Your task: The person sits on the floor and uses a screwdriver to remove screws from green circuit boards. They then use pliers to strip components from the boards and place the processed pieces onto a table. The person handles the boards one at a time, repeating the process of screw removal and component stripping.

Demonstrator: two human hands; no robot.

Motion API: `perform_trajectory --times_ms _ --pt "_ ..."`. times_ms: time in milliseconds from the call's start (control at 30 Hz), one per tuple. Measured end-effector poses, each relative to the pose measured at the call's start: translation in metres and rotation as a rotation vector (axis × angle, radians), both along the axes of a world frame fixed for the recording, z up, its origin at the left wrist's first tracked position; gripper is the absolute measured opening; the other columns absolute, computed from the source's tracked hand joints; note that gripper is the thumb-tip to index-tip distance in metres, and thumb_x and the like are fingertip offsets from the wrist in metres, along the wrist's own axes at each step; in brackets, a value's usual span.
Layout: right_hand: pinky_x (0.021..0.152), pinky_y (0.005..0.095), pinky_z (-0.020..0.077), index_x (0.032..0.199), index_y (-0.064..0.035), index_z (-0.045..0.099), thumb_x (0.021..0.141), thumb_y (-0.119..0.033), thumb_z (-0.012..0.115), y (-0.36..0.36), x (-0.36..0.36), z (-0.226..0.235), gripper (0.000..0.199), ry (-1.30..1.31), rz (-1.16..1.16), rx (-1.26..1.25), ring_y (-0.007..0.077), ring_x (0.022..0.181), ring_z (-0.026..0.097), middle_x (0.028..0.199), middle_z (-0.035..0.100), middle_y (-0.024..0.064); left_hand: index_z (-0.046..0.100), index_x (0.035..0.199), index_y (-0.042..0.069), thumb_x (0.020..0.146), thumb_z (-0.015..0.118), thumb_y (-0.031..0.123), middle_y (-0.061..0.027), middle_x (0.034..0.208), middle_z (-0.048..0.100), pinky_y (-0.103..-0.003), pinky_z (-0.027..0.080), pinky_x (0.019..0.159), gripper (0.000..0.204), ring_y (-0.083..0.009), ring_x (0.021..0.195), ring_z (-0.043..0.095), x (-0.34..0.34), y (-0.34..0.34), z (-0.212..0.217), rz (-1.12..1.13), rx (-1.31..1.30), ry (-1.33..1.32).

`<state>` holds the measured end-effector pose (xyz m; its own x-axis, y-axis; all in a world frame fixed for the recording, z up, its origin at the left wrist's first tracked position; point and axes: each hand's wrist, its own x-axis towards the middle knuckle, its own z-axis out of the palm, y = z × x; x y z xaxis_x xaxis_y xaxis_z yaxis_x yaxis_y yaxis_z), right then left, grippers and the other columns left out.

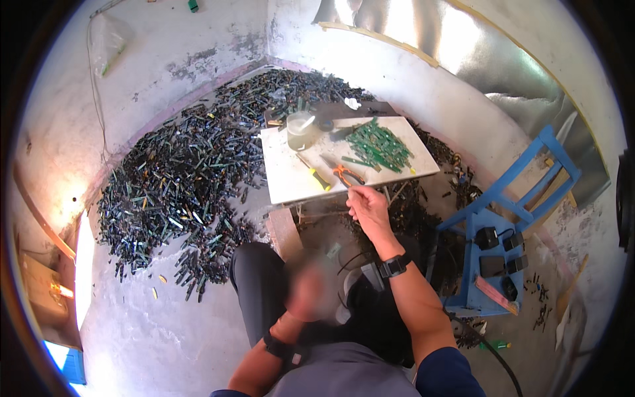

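My right hand (pixel 368 210) is at the near edge of a white tabletop (pixel 281 182), its fingers curled together; anything inside them is hidden. Just beyond its knuckles lie pliers (pixel 345 175) with orange and black handles, jaws pointing away to the left. A screwdriver (pixel 320 178) with a yellow and black handle rests to their left. Several narrow green strips, like circuit boards, form a heap (pixel 380 147) on the tabletop's right half. My left hand (pixel 309 290), smeared by blur, is low over my lap; its fingers cannot be made out. Both wrists carry dark bands.
A cloudy plastic jar (pixel 301 130) stands at the tabletop's back left. Dark strips form a big pile (pixel 192 172) across the floor, left and behind. A blue chair (pixel 479 264) on the right bears black adapters (pixel 493 266). A black cable (pixel 486 344) runs beside my right arm.
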<state>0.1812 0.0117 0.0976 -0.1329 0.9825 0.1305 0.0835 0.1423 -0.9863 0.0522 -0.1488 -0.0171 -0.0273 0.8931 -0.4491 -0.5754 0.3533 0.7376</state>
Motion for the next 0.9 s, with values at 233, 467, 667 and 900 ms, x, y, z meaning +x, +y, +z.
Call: perform_trajectory --times_ms 233,467,667,900 --pt "0.053 0.0247 0.0458 0.112 0.0021 0.052 0.08 -0.022 0.065 0.098 -0.053 0.049 0.042 -0.136 0.024 0.125 0.012 0.057 0.055 0.076 0.061 0.008 0.041 0.067 0.009 0.091 0.045 0.048 -0.0002 0.052 0.035 -0.023 0.023 0.037 0.045 -0.0086 0.04 0.03 -0.003 0.008 -0.044 0.033 0.006 -0.215" --pt "0.063 0.0331 0.0484 0.114 0.001 0.054 0.08 -0.026 0.064 0.163 -0.103 0.06 0.045 -0.328 0.1 0.165 0.0224 0.067 0.062 0.083 0.063 0.0152 0.04 0.066 0.009 0.092 0.043 0.046 0.0 0.052 0.034 -0.023 0.023 0.037 0.046 -0.0087 0.042 0.03 -0.016 -0.002 0.0 0.062 0.043 0.122" --pt "0.068 0.034 0.0483 0.088 -0.0047 0.065 0.081 -0.016 0.058 0.183 -0.104 0.05 0.016 -0.457 -0.143 0.486 0.0262 0.072 0.063 0.079 0.065 0.0156 0.042 0.064 0.009 0.092 0.043 0.047 0.0002 0.052 0.034 -0.023 0.023 0.037 0.047 -0.0083 0.041 0.03 -0.028 -0.007 -0.01 0.088 0.077 0.339" --pt "0.056 0.0291 0.0472 0.086 -0.0019 0.061 0.08 -0.013 0.061 0.136 -0.055 0.011 0.013 -0.232 -0.206 0.353 0.0178 0.058 0.06 0.068 0.063 0.0106 0.042 0.064 0.009 0.092 0.043 0.046 0.0006 0.051 0.035 -0.023 0.022 0.037 0.046 -0.0077 0.04 0.03 -0.026 -0.006 -0.001 0.077 0.041 0.299"
